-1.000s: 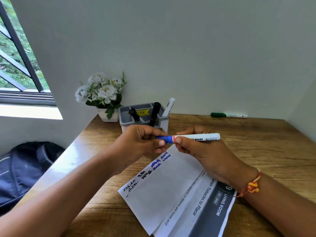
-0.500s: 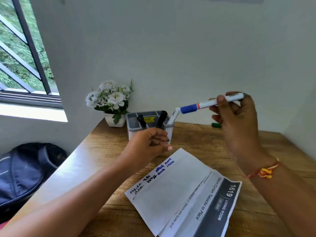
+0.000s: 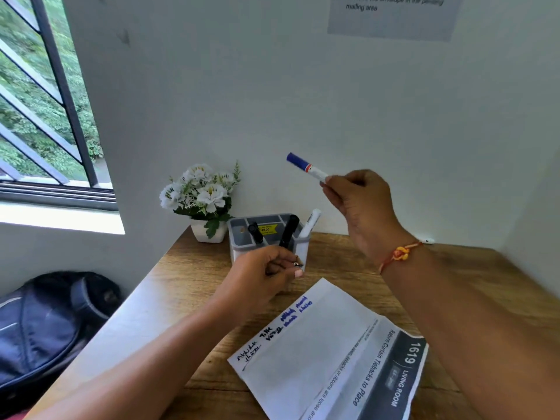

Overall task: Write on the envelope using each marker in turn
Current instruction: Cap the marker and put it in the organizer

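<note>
- Envelope lies flat at the near desk edge, overlapping a printed sheet. Black and blue writing runs along its left edge and the middle is blank.
- Left hand hovers just past the envelope and in front of the holder. Fingers are curled, with a small dark bit at the tips. Can't tell if it holds anything.
- Holder has two black markers and a white marker standing in it.
- Right hand is raised well above the desk, gripping the blue marker by its tail. Cap is on and points up-left.
- Step looks like: blue is done, put it away, take the next marker.
- To do it well:
  - Lower the blue marker tail-first into a free holder slot; don't knock the white one beside it.
  - Steady the holder with the left hand, since it looks light and may tip.
  - Pick a colour not yet on the envelope, since black and blue are already there.
  - Pull the cap off away from the envelope so no stray mark lands.
  - Pin the envelope with the free hand while writing; it may slide on the sheet.
  - Write next to the last blue entry to keep the row going.
- Far back: a marker end by the wall behind the right wrist, colour hidden. Flowers sit left of the holder, and a note is high on the wall.
</note>
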### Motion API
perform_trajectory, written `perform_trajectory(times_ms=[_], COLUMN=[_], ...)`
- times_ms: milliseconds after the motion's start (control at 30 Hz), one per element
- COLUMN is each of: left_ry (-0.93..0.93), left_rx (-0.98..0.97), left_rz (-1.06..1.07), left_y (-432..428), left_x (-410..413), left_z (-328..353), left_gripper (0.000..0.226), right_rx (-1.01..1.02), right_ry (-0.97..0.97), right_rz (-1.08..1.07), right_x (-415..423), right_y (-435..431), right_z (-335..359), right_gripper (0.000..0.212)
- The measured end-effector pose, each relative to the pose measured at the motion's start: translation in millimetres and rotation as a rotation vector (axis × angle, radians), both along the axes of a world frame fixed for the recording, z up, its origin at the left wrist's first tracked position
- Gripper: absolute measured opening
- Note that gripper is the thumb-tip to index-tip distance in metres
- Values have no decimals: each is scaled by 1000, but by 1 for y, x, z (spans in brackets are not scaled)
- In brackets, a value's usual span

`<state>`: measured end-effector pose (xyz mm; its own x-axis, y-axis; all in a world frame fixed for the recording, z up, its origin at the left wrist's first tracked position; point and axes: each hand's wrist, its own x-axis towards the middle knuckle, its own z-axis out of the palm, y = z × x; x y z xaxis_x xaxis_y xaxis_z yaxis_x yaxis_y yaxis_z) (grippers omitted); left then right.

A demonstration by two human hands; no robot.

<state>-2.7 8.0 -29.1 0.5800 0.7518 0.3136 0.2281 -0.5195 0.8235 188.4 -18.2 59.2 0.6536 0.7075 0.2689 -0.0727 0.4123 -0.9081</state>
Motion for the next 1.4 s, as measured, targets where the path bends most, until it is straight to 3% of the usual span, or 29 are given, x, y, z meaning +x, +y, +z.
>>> perform_trajectory(times_ms=[100,433,700,1133,1267,1400], left_ry=[14,29,78,176,196,207], left_rx=[16,20,68,133,130,129], left_rz=[-4,-23,-26,-58,-61,-59], left_y=[-1,-1,-2,-1,-2,-2], left_x=[0,1,0,1,1,1], left_z=[-1,-2,-1,-5,-5,-6], left_gripper=[23,16,20,27,24,23], right_rx=[-55,-95,-350,-542,-584,-575], right_ry=[203,232,-275,-495,-630,-649], right_rz=[187,297,234,275,293,306], right_x=[1,-3,-4,-4,-5,0], right_y=[5,18,30,31,26,23], right_z=[0,6,4,-4,1,0], right_gripper=[14,8,17,12,26,24])
